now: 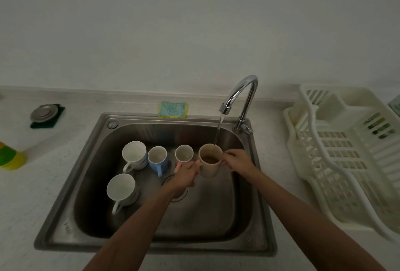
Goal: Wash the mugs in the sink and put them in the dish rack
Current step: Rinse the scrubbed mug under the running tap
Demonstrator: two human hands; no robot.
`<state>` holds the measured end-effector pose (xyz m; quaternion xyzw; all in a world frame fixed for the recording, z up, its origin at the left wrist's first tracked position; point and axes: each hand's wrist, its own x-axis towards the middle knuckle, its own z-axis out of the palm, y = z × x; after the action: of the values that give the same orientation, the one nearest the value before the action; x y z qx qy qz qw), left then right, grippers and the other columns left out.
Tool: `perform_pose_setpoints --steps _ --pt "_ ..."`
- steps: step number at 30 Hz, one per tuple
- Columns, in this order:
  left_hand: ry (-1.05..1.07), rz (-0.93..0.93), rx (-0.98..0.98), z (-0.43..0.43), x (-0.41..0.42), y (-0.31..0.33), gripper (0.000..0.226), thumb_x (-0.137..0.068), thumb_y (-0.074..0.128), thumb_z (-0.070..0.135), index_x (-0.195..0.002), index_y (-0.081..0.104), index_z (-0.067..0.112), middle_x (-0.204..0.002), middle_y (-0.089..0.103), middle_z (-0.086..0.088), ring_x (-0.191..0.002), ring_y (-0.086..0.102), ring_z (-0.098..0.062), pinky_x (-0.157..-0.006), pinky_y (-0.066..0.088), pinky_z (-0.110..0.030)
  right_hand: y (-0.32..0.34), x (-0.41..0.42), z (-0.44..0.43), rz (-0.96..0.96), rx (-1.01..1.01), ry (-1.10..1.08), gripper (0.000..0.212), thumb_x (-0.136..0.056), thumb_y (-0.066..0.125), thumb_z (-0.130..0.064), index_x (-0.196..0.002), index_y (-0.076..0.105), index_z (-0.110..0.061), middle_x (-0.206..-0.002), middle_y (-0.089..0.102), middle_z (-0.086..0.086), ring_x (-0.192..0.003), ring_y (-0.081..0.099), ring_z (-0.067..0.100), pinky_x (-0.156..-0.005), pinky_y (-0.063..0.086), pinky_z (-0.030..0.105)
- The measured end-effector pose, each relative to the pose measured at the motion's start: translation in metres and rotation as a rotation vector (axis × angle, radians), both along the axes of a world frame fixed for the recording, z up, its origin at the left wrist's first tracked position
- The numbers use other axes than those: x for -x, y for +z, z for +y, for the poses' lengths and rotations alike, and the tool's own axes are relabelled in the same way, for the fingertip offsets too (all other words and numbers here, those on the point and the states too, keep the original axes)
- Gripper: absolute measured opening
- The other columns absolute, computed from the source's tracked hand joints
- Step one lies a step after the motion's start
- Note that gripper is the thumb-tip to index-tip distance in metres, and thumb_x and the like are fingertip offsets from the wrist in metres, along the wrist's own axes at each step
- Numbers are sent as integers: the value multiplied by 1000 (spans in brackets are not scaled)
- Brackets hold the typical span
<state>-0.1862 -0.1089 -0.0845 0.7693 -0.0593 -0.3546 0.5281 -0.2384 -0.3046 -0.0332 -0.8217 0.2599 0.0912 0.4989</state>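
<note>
I take this for a home kitchen: a steel sink (205, 216) is set into a pale speckled counter (32, 205) against a plain wall (194, 21), a curved chrome tap (244, 89) runs into a beige mug (208, 171), more mugs (133, 155) stand in the basin, a sponge (172, 109) lies on the sink's back rim, a white plastic dish rack (337, 158) sits to my right and a green and yellow bottle (10, 156) to my left

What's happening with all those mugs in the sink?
A person is rinsing a tan mug, holding it with the left hand and right hand under water running from the tap. Four more mugs wait in the sink: two white mugs, a blue mug and a small beige mug. No mug shows in the dish rack yet.
</note>
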Motion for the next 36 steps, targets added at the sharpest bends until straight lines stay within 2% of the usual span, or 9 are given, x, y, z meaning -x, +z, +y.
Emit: perform_pose_setpoints --steps 5,8,11,17,23,27,29,33,36 --pt "38 30 31 -7 -1 5 31 -98 44 43 -87 58 18 -82 47 0 -68 42 -8 -55 40 -22 11 7 -10 -57 -480 -313 37 -100 40 -45 -117 59 -19 -109 68 6 -103 63 22 -95 49 43" --pt "61 3 15 -9 -1 6 36 -94 46 51 -94 62 19 -95 50 -6 -78 48 -13 -58 42 -24 21 4 -18 -183 -773 -482 45 -99 38 -48 -125 54 -15 -117 65 9 -109 62 25 -89 50 40" --pt "86 -7 7 -11 2 10 28 -95 44 53 -95 61 30 -109 52 -8 -96 53 -18 -63 46 -25 30 0 -24 -336 -1040 -639 50 -97 42 -45 -131 51 -10 -122 64 13 -112 61 29 -94 48 42" --pt "149 2 44 -14 6 22 21 -97 42 50 -94 56 34 -103 54 -6 -99 54 -20 -72 48 -31 41 -2 -34 -482 -1330 -747 59 -91 50 -39 -135 45 0 -129 60 17 -120 57 31 -105 42 42" --pt "166 -4 61 -15 8 36 22 -99 42 47 -91 56 32 -109 58 -6 -104 55 -20 -83 49 -40 53 -9 -42 -521 -1388 -787 56 -88 50 -26 -133 42 7 -128 59 21 -117 58 32 -102 45 41" --pt "183 10 59 -10 11 44 27 -100 41 41 -83 52 23 -91 55 -2 -85 53 -13 -75 47 -32 57 -16 -54 -546 -1360 -813 52 -88 49 -22 -131 43 7 -126 60 21 -115 60 32 -98 47 40" --pt "203 8 49 -8 13 48 33 -101 42 37 -73 46 20 -73 49 1 -69 47 -11 -64 41 -26 51 -16 -50 -508 -1250 -805 45 -90 47 -20 -128 47 3 -125 61 17 -113 61 28 -95 48 39" --pt "271 96 128 -1 21 57 43 -100 43 27 -59 37 18 -46 37 8 -43 37 -4 -42 32 -17 19 4 -18 -220 -741 -593 20 -99 45 -26 -114 54 -16 -129 60 8 -113 58 22 -96 46 40" --pt "243 142 198 6 28 62 45 -100 40 30 -57 34 19 -48 32 8 -44 28 -5 -38 24 -15 -8 28 7 -30 -683 -326 42 -95 50 -45 -127 54 -18 -130 59 6 -116 56 21 -96 44 41"
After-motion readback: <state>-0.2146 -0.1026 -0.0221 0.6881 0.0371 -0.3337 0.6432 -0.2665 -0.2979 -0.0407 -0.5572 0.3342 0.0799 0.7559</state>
